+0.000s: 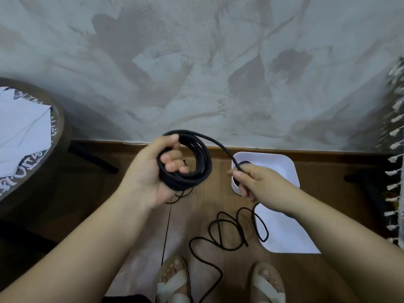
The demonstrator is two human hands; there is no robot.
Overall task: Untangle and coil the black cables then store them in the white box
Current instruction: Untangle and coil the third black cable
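Note:
My left hand (153, 171) grips a coil of black cable (194, 169), with several loops round the fingers. One strand arcs from the top of the coil down to my right hand (258, 182), which pinches it. Below that hand the loose cable (227, 232) hangs to the wooden floor and lies there in tangled loops, trailing between my feet. The white box (282, 167) stands on the floor against the wall, partly behind my right hand, with something dark inside it. Its white lid (284, 232) lies flat in front of it, and a loop of cable rests across the lid's left edge.
A round dark wooden table (54, 119) with white papers on it stands at the left. A grey mottled wall (196, 62) rises ahead above a wooden skirting. A fringed rug edge (395, 160) runs down the right side. My sandalled feet (218, 283) are at the bottom.

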